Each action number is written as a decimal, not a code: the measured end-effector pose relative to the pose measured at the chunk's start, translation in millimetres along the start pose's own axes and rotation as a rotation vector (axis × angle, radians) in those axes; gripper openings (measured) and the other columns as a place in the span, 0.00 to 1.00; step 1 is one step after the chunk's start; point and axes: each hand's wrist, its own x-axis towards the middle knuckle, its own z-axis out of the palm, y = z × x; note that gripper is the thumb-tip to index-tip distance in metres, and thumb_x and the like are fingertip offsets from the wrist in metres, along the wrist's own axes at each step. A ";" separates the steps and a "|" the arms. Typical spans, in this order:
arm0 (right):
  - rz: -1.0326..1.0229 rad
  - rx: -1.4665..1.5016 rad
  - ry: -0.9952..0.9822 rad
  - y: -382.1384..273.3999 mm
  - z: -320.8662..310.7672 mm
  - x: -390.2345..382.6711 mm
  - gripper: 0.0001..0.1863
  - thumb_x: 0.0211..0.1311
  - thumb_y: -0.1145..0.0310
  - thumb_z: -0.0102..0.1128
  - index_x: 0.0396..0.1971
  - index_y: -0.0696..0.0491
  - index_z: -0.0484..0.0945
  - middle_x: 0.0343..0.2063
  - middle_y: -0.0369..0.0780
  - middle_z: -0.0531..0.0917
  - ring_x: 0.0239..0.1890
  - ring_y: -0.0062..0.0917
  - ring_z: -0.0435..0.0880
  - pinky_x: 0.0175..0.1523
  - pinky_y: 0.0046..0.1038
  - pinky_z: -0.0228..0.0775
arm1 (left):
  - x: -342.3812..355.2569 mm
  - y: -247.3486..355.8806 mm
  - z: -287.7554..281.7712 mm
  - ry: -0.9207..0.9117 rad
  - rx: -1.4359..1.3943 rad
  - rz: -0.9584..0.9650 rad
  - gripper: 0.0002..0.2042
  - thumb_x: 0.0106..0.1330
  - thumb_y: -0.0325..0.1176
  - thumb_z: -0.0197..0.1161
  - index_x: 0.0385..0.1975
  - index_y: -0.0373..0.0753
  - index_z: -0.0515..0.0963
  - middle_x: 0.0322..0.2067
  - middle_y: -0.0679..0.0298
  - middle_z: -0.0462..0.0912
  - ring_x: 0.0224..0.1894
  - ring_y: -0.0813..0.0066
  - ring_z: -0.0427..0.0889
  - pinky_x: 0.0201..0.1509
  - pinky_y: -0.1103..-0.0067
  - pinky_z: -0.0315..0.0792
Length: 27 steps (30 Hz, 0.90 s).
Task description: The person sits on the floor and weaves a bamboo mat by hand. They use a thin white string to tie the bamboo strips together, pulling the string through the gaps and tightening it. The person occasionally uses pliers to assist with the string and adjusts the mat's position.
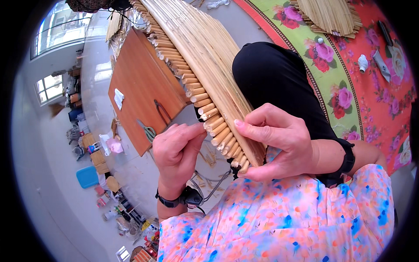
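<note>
A long woven panel of pale reeds, edged with a row of short cut stalk ends, runs from the top toward my lap. My right hand grips the panel's lower end, thumb and fingers against it. My left hand is closed beside the stalk ends, fingertips at the edge; a fine pale strand seems to show there, but what the fingers hold is unclear. My knee in black cloth is under the panel's right side.
A wooden board bears green scissors, red-handled pliers and a white scrap. At right, a floral cloth holds another reed piece, thread spool and tools. Clutter, including a blue stool, lines the left.
</note>
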 end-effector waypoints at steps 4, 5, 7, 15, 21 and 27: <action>-0.016 0.011 0.014 1.4 2.1 0.0 0.33 0.35 0.68 0.75 0.48 0.61 0.78 0.35 0.44 0.77 0.33 0.30 0.79 0.36 0.25 0.76 | 1.1 0.4 0.4 -0.024 -0.017 -0.021 0.06 0.53 0.17 0.64 0.30 0.33 0.79 0.16 0.62 0.72 0.17 0.70 0.69 0.22 0.78 0.60; -0.007 0.012 0.013 0.3 1.7 0.1 0.33 0.35 0.68 0.75 0.48 0.61 0.78 0.35 0.44 0.77 0.33 0.30 0.80 0.36 0.25 0.76 | -0.8 1.0 0.0 -0.026 -0.022 -0.044 0.06 0.54 0.17 0.64 0.30 0.33 0.79 0.16 0.62 0.72 0.17 0.71 0.70 0.22 0.78 0.61; 0.010 0.004 0.010 -0.7 1.4 0.5 0.33 0.36 0.68 0.75 0.49 0.61 0.77 0.35 0.44 0.77 0.33 0.31 0.80 0.37 0.25 0.76 | -3.0 4.4 -1.2 -0.036 -0.030 -0.119 0.05 0.55 0.17 0.63 0.30 0.32 0.79 0.17 0.61 0.73 0.18 0.72 0.71 0.23 0.79 0.62; 0.044 0.051 -0.002 -0.5 5.1 0.8 0.35 0.37 0.67 0.75 0.51 0.62 0.75 0.39 0.45 0.76 0.36 0.33 0.79 0.40 0.27 0.77 | -11.5 10.9 -5.7 -0.003 -0.077 -0.289 0.04 0.58 0.17 0.61 0.31 0.32 0.78 0.19 0.62 0.75 0.20 0.77 0.72 0.24 0.82 0.64; -0.021 0.008 -0.040 -0.2 0.3 4.2 0.35 0.37 0.68 0.74 0.51 0.63 0.75 0.36 0.46 0.76 0.35 0.34 0.79 0.38 0.29 0.77 | -8.4 14.4 -4.2 -0.006 0.000 -0.217 0.04 0.58 0.17 0.61 0.30 0.32 0.77 0.18 0.62 0.72 0.19 0.76 0.70 0.22 0.81 0.62; -0.053 -0.028 0.010 5.3 3.5 4.8 0.35 0.33 0.69 0.75 0.49 0.63 0.78 0.35 0.42 0.77 0.29 0.25 0.77 0.28 0.22 0.71 | -7.6 8.2 -0.7 0.005 0.015 -0.172 0.04 0.56 0.17 0.62 0.30 0.32 0.77 0.17 0.62 0.70 0.18 0.74 0.69 0.21 0.80 0.61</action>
